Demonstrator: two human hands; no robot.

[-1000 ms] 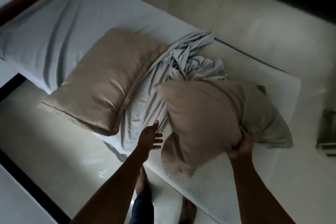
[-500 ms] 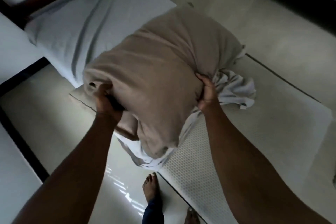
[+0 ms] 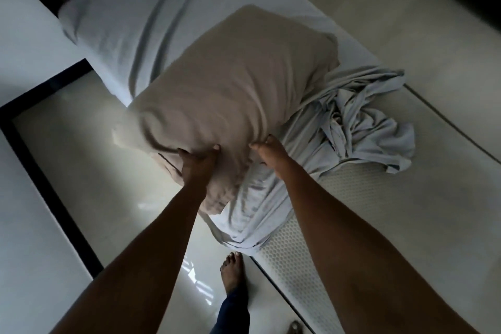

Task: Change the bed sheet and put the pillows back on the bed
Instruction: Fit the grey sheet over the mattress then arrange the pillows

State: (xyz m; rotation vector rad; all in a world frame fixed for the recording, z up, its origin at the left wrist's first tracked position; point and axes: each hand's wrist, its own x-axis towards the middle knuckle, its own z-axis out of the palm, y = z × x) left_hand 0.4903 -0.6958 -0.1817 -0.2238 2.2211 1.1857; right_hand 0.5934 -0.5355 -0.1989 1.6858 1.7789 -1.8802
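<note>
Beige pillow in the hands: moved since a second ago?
Yes. The beige pillow went from over the bare mattress, right of the crumpled sheet, to the sheet's left.

The left hand (image 3: 196,164) and right hand (image 3: 271,153) grip the tan pillow (image 3: 238,84) at its 6 o'clock edge. A bunched grey sheet (image 3: 352,122) lies at the pillow's 4 o'clock on the bare mattress (image 3: 379,211); a bare foot (image 3: 233,271) stands at 6 o'clock on the floor (image 3: 108,171).

We see a dim, greyish scene; pale glare streaks the glossy floor (image 3: 189,268) at lower centre. The forearms (image 3: 162,238) are dark with shadow. Motion blur smears the left corner of the pillow (image 3: 233,84), and straight lines bow toward the frame's edges
</note>
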